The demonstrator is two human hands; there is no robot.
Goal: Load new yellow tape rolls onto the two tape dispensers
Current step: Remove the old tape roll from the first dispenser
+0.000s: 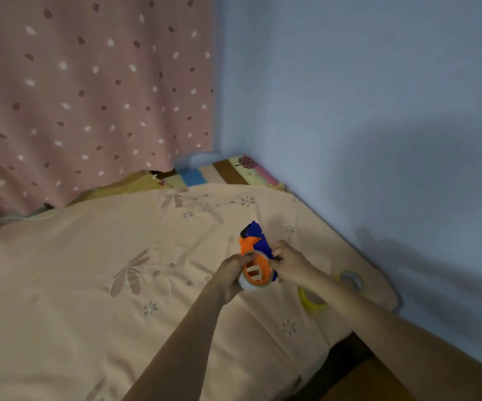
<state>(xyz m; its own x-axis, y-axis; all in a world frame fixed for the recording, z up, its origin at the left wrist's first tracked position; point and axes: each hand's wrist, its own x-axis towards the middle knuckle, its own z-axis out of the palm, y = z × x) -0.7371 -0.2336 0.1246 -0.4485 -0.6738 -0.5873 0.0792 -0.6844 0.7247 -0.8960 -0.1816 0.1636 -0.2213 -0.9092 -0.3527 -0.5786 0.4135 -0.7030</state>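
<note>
Gripping a pale roll (247, 285) on the dispenser (255, 250) hub, the left hand (231, 277) works; the right hand (290, 263) pinches its blue body, nose at twelve o'clock. Yellow rolls (312, 302) lie at four o'clock, nearer the right.

Peach floral bedsheet (118, 285), pink dotted curtain (83, 91), blue wall (364, 96)

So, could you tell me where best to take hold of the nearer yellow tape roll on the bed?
Pinch the yellow tape roll by its ring wall, one finger inside the open core and the thumb outside. Come from above on its near side, since it probably lies flat and the right forearm crosses over its far edge.
</note>
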